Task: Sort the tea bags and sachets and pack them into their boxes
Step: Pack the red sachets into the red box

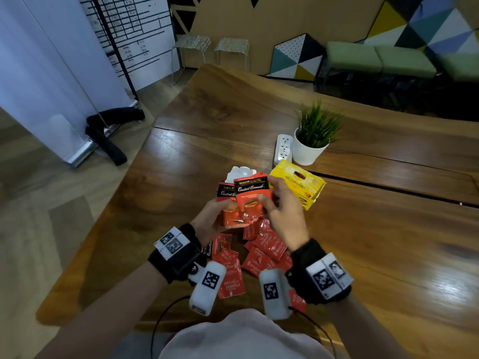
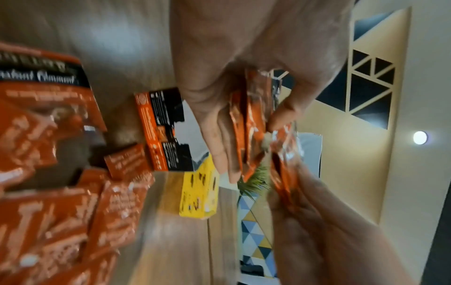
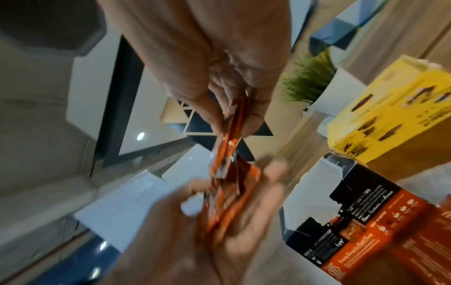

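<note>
Both hands hold a small stack of orange sachets (image 1: 250,200) upright above the table. My left hand (image 1: 228,211) grips the stack's lower part from the left, and my right hand (image 1: 267,200) pinches its right edge. In the left wrist view my left hand's fingers (image 2: 224,146) curl round the sachets (image 2: 251,123). The right wrist view has my right hand's fingers (image 3: 253,119) pinching the sachets (image 3: 234,119). Just behind the stack stands the orange and black box (image 1: 225,189), its top open. The yellow box (image 1: 298,185) lies to its right. More orange sachets (image 1: 267,247) lie loose below my hands.
A white potted plant (image 1: 311,146) and a white power strip (image 1: 283,149) stand behind the yellow box. The wooden table (image 1: 207,120) stretches far and right, with a groove on the right. Green benches (image 1: 375,58) line the far wall.
</note>
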`<state>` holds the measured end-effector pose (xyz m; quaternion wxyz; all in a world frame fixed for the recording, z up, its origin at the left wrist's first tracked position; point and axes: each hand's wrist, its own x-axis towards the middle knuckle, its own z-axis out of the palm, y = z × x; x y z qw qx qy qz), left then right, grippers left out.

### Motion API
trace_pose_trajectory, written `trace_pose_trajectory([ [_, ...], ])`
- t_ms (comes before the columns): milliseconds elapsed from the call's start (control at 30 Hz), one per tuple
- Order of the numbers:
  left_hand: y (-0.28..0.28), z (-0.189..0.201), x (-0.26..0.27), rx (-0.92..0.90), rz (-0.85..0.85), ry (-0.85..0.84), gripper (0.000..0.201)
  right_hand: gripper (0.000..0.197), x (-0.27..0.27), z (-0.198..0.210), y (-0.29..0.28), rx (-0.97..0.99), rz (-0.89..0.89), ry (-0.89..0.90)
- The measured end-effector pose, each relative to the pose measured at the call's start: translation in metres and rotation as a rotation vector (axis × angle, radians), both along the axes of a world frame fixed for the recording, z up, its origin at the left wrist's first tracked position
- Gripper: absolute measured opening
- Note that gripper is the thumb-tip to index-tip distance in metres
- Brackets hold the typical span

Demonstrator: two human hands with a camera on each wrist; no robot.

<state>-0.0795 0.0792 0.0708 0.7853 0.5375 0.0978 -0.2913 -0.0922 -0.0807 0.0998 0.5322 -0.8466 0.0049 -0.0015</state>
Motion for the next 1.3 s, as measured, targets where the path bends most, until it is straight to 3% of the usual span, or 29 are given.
trace_pose_trajectory([
  [100,-0.013,0.007,0.001,-0.146,0.131,0.107,0.052,0.038,0.000,-0.005,0.016,-0.127,-0.038,-0.070],
  [200,-0.014,0.005,0.009,-0.197,0.252,0.131,0.040,0.037,0.003,-0.008,0.024,-0.243,-0.051,-0.124],
  [333,-0.002,0.002,0.007,-0.282,0.165,0.197,0.056,0.036,0.003,-0.015,0.031,-0.419,0.037,-0.051],
  [433,0.003,-0.007,-0.001,-0.169,-0.003,0.155,0.030,0.036,0.004,-0.020,0.029,-0.551,0.151,-0.048],
  [533,0.012,-0.014,-0.002,-0.130,-0.043,0.176,0.014,0.061,0.008,-0.019,0.015,-0.679,0.383,-0.156],
  [633,0.011,-0.017,-0.002,-0.017,-0.121,0.200,0.017,0.103,0.010,-0.022,0.016,-0.640,0.711,-0.110],
  [700,0.002,-0.018,-0.003,0.119,-0.126,0.185,0.022,0.109,0.014,-0.029,0.023,-0.687,0.800,-0.091],
  [767,-0.003,-0.020,-0.001,0.121,-0.129,0.146,0.035,0.097,0.021,-0.033,0.023,-0.656,0.763,-0.071],
  [867,0.002,-0.020,0.006,-0.020,-0.213,0.147,0.024,0.081,0.027,-0.035,0.022,-0.560,0.650,-0.068],
  [967,0.004,-0.020,0.006,0.005,-0.275,0.124,0.019,0.083,0.023,-0.040,0.024,-0.601,0.700,-0.064],
  [1067,0.010,-0.031,0.007,0.050,-0.368,0.082,0.026,0.081,0.029,-0.033,0.008,-0.363,0.790,0.100],
  [1133,0.015,-0.032,0.012,0.133,-0.402,0.045,0.028,0.070,0.039,-0.028,-0.003,-0.253,0.751,0.127],
  [1233,0.016,-0.025,0.027,0.310,-0.489,-0.089,0.046,0.036,0.056,-0.031,-0.004,-0.389,0.614,-0.001],
  [1300,0.019,-0.021,0.048,0.461,-0.520,-0.215,0.079,0.022,0.072,-0.032,-0.002,-0.416,0.511,-0.048],
])
